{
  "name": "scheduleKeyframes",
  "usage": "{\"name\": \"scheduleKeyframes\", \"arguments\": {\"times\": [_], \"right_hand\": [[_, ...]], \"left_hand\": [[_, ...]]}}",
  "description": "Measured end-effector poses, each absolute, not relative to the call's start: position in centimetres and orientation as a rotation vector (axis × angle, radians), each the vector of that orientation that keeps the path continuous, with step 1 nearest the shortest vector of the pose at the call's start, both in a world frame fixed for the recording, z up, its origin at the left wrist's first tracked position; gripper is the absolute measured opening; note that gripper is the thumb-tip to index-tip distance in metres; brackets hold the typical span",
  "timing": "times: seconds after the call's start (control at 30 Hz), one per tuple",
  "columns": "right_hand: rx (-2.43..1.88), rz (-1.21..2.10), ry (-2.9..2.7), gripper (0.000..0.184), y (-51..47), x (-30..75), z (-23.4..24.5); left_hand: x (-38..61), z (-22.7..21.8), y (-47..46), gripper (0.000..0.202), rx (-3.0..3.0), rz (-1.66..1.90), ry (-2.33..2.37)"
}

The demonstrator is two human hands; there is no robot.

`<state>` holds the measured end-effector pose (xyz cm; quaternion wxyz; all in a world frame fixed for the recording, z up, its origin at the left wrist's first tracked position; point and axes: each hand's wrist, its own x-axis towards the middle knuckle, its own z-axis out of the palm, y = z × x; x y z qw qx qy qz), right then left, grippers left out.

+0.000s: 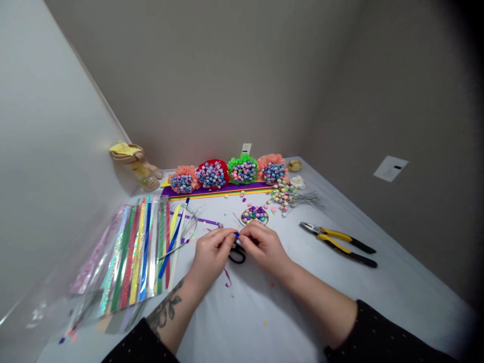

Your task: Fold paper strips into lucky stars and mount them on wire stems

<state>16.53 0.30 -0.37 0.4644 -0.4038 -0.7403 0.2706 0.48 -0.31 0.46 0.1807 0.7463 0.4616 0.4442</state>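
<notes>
Grips small bright-blue paper-like piece (237, 235) in pinched fingertips of left hand (212, 248) and right hand (264, 247) | sits near black looped handle (237, 262) | seems mid-shaping, with detail indistinct | calls next for steady pinch

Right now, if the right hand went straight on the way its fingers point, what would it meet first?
The right hand would likely meet the left hand first, just past the blue piece between them, though depth is hard to judge.
</notes>
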Motion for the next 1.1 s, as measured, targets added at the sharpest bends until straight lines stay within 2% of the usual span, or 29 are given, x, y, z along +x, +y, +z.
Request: {"name": "scheduleKeyframes", "arguments": {"times": [0.67,0.77,0.93,1.1], "right_hand": [[-1.042,0.564,-1.753,0.017,0.0,15.7,-1.0],[-1.059,0.765,-1.656,0.016,0.3,15.9,-0.7],[-1.034,1.412,-1.289,0.018,0.9,16.3,-1.0],[-1.004,1.587,-1.112,0.019,0.9,16.1,-1.5]], "left_hand": [[1.0,-0.6,-0.6,0.018,2.098,1.248,1.317],[0.8,-0.2,-0.3,0.018,2.064,1.234,1.296],[0.5,0.3,0.0,0.017,2.115,1.272,1.194],[0.5,0.2,-0.1,0.009,2.048,1.302,1.282]]}}
